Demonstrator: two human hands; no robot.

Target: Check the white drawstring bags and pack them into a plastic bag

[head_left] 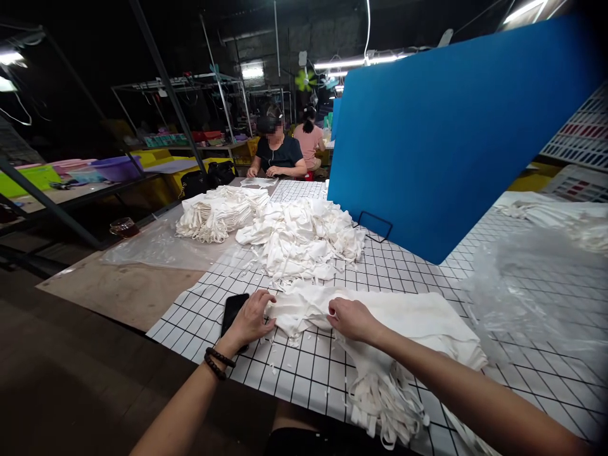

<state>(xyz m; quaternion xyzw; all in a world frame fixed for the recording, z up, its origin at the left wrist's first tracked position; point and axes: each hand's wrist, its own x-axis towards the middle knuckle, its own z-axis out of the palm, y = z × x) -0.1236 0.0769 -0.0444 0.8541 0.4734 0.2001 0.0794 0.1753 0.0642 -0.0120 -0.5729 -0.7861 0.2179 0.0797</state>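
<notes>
A crumpled white cloth piece with straps [299, 308] lies on the grid-patterned tablecloth in front of me. At its left edge is my left hand [254, 316], fingers curved and thumb apart from them, over part of a black phone [234, 311]. My right hand [351, 318] is closed in a pinch at the cloth piece's right end; the fingertips partly hide what they grip. Under and beyond my right forearm lies a flat stack of white cloth pieces [418, 310], its bundle of loose straps [387, 396] hanging toward the table's front edge.
A loose heap of white cloth pieces [304, 237] lies ahead, with a neater stack [218, 212] behind it on the left. A large blue board [427, 139] stands at the right, near clear plastic wrap [536, 285]. Two people sit farther back. A glass cup [124, 228] stands left.
</notes>
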